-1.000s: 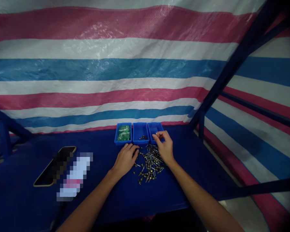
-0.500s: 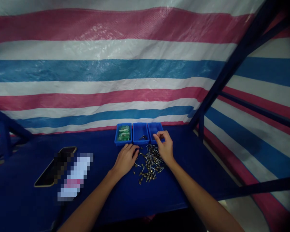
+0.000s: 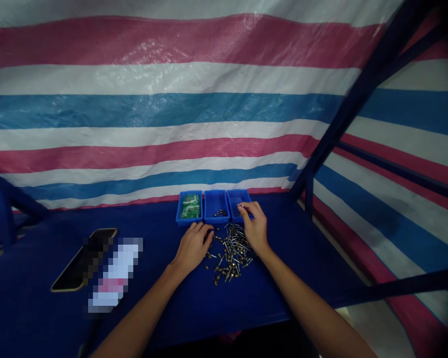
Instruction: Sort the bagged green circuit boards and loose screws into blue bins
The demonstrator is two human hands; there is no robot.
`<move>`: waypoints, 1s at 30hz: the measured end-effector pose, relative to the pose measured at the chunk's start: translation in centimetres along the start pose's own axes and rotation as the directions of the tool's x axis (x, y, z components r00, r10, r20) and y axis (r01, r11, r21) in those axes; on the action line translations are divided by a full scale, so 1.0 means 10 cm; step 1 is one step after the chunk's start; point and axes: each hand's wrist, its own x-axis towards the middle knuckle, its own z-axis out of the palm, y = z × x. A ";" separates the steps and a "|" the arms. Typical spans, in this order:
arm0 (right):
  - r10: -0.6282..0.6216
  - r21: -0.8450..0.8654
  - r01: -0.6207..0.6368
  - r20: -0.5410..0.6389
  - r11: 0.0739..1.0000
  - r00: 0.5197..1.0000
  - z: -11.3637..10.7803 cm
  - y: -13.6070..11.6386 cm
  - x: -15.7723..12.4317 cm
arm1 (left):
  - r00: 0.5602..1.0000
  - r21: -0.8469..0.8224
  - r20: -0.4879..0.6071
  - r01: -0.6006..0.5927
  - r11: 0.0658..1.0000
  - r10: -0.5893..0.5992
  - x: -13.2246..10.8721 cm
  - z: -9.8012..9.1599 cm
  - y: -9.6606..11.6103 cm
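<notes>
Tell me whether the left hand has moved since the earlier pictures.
No: judged against the middle blue bin, the left hand stays in the same spot, its fingertips just below the bin's front edge.

From where I'm standing, not one word, number or brand can be read anywhere on this bench. The pale packet (image 3: 115, 271) lying beside the phone (image 3: 82, 259) on the table (image 3: 216, 308) is pixelated into coloured blocks, hiding whatever it carries, and the phone is blurred the same way. The green circuit boards (image 3: 189, 206) in the blue bin (image 3: 179, 219) are too small to show any markings.
</notes>
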 end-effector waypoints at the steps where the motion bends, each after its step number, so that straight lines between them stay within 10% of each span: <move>1: 0.000 0.001 0.000 -0.002 1.000 1.000 0.00 -0.01 0.00 | 1.000 0.005 0.000 0.004 1.000 -0.004 0.00 0.00 0.00; 12: 0.061 -0.010 -0.061 0.003 0.998 0.998 -0.02 0.05 -0.01 | 0.997 0.182 -0.054 0.065 0.981 -0.057 -0.02 -0.06 -0.01; 30: 0.003 -0.021 -0.003 -0.013 1.000 1.000 0.00 0.04 -0.01 | 0.925 0.298 0.167 0.283 0.912 -0.341 0.03 -0.14 0.14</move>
